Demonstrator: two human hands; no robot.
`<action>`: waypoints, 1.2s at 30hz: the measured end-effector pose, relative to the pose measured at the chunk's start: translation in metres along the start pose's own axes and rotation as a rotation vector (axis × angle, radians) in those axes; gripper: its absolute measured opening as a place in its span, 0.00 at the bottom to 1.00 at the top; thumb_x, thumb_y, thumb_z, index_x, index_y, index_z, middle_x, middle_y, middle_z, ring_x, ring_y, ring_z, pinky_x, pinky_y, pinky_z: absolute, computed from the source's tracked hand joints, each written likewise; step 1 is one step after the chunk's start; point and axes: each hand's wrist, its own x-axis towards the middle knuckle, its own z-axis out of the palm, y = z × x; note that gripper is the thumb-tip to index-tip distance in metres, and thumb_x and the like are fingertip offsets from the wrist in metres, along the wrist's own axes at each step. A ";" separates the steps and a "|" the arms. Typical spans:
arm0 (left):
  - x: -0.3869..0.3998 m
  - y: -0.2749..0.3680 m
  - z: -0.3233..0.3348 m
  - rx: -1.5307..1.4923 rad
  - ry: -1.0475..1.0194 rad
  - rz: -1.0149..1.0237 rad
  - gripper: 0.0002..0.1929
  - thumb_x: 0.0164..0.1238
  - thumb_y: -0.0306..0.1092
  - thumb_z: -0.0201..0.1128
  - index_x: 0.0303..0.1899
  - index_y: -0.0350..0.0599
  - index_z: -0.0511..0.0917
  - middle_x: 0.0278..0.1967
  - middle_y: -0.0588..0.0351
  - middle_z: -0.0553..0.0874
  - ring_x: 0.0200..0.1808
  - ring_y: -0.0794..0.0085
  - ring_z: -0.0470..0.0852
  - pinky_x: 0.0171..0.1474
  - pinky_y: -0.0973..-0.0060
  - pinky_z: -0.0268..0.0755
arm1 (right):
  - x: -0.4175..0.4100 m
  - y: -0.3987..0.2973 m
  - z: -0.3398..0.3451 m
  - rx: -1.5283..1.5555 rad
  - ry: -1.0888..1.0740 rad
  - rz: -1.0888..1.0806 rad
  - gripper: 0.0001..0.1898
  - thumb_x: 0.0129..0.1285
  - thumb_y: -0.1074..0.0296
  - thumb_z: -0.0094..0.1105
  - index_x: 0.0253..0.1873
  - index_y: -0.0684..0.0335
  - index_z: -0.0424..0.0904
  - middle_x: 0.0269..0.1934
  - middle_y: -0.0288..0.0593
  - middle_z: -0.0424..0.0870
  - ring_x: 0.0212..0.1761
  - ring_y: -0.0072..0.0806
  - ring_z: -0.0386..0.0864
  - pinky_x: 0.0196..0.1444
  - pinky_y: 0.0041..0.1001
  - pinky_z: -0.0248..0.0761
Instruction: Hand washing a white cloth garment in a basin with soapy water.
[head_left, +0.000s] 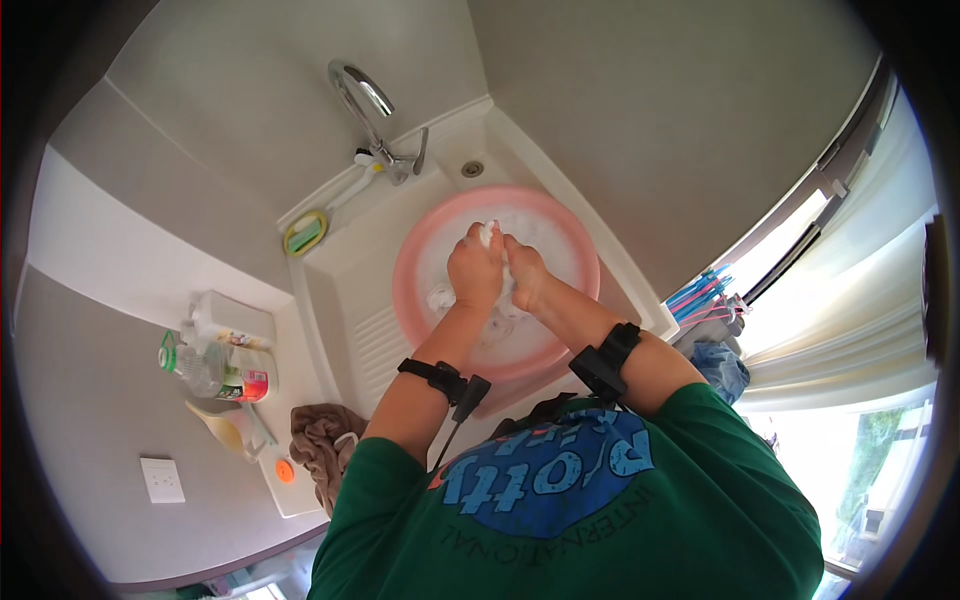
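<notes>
A round pink plastic basin (422, 330) stands in a white laundry sink (322, 315), holding sudsy water. Above its middle my left hand (476, 270) and my right hand (525, 274) are close together, both closed on a white wet cloth (487, 234). Part of the cloth shows above the fingers, and more white fabric (441, 298) lies in the water beside and below the hands. How far the cloth runs between the palms is hidden.
A chrome faucet (360, 112) rises behind the basin, near a brush (356, 187) and a soap dish (306, 232). Plastic bottles (232, 375), an orange cap (284, 471) and a brown cloth (322, 450) lie at left. Hangers (701, 292) are at right.
</notes>
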 end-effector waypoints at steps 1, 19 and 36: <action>-0.003 0.005 0.000 -0.001 -0.003 0.002 0.16 0.67 0.50 0.60 0.37 0.46 0.79 0.27 0.39 0.83 0.32 0.42 0.82 0.35 0.53 0.74 | 0.003 0.000 0.000 -0.165 0.117 -0.037 0.17 0.73 0.56 0.39 0.52 0.60 0.76 0.45 0.45 0.82 0.47 0.38 0.81 0.52 0.40 0.76; 0.027 -0.058 -0.050 -0.243 0.087 -0.239 0.28 0.74 0.50 0.54 0.60 0.30 0.73 0.45 0.37 0.84 0.46 0.55 0.83 0.51 0.65 0.73 | 0.017 -0.057 -0.056 -1.365 0.386 -0.775 0.19 0.68 0.48 0.55 0.53 0.57 0.75 0.36 0.49 0.85 0.40 0.38 0.83 0.45 0.38 0.73; -0.039 -0.083 -0.042 0.531 -0.681 0.216 0.53 0.44 0.59 0.74 0.74 0.60 0.57 0.66 0.47 0.65 0.64 0.49 0.68 0.59 0.57 0.72 | -0.005 -0.008 -0.042 -1.980 -0.138 -0.520 0.51 0.50 0.54 0.74 0.76 0.43 0.49 0.72 0.59 0.52 0.67 0.57 0.63 0.65 0.46 0.66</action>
